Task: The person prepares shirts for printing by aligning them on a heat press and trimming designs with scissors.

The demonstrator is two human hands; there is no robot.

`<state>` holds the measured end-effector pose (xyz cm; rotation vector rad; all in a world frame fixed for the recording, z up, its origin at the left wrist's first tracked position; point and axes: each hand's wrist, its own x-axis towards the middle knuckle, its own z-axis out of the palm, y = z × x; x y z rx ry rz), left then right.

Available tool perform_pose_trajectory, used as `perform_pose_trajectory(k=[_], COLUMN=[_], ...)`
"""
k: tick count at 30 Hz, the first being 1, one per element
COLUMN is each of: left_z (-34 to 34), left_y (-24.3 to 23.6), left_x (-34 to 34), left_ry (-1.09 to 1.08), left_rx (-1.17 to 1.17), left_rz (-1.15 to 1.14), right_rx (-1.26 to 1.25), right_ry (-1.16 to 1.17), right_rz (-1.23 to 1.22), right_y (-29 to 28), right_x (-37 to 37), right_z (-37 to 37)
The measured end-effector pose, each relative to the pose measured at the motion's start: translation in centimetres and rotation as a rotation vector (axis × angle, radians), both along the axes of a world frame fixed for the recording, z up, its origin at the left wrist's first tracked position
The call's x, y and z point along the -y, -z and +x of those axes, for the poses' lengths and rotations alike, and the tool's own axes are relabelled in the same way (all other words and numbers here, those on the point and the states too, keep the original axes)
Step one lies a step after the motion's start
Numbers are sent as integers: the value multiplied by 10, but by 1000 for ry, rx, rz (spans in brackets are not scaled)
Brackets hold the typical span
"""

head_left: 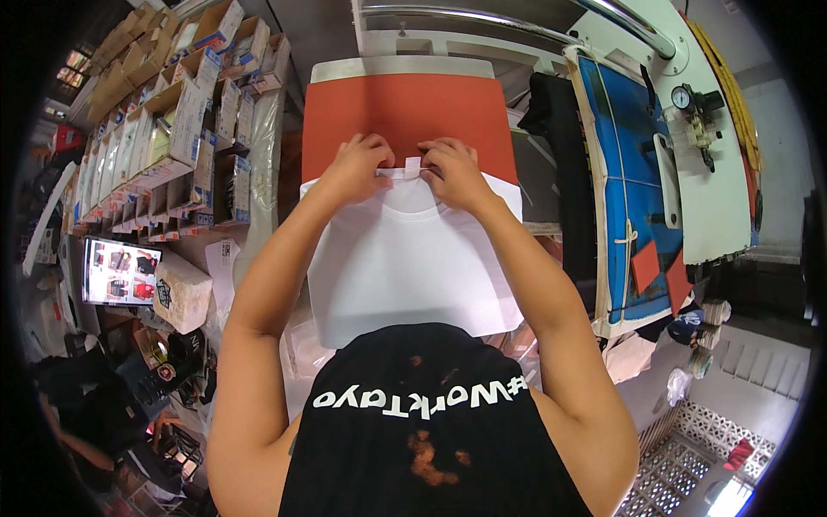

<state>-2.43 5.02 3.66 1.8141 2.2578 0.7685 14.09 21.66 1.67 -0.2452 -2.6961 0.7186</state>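
Observation:
A white T-shirt (405, 267) lies spread over the near part of an orange-red padded board (405, 108), its collar toward the far side. A small white neck tag (413, 166) stands up at the middle of the collar. My left hand (357, 170) has its fingers bent and closed on the collar edge, left of the tag. Just right of the tag, my right hand (458, 175) pinches the same edge. The fingertips are partly hidden by the hands and the cloth. The shirt's near hem runs close to my body.
Shelves of open cardboard boxes (177, 129) rise on the left, above a lit screen (121, 271). At right stands a blue-covered panel (633, 181) tied with cord, beside a white plate with a pressure gauge (682, 97). A metal bar (474, 15) crosses beyond the board.

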Motion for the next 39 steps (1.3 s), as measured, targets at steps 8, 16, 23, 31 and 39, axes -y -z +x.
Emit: perform_pose_trajectory(k=[8, 16, 23, 31, 39], left_z=[20, 17, 23, 33, 44], left_y=[6, 11, 17, 18, 6], left_x=[3, 4, 3, 3, 40], left_ry=[-236, -214, -267, -264, -78], left_rx=[424, 311, 314, -29, -51], left_rz=[-14, 14, -27, 81, -144], right_rx=[134, 12, 27, 53, 75], right_ry=[74, 114, 138, 284, 235], right_rz=[-8, -56, -18, 56, 208], right_y=[-11, 0, -1, -1, 3], right_x=[7, 12, 14, 23, 50], right_z=[2, 8, 6, 3, 35])
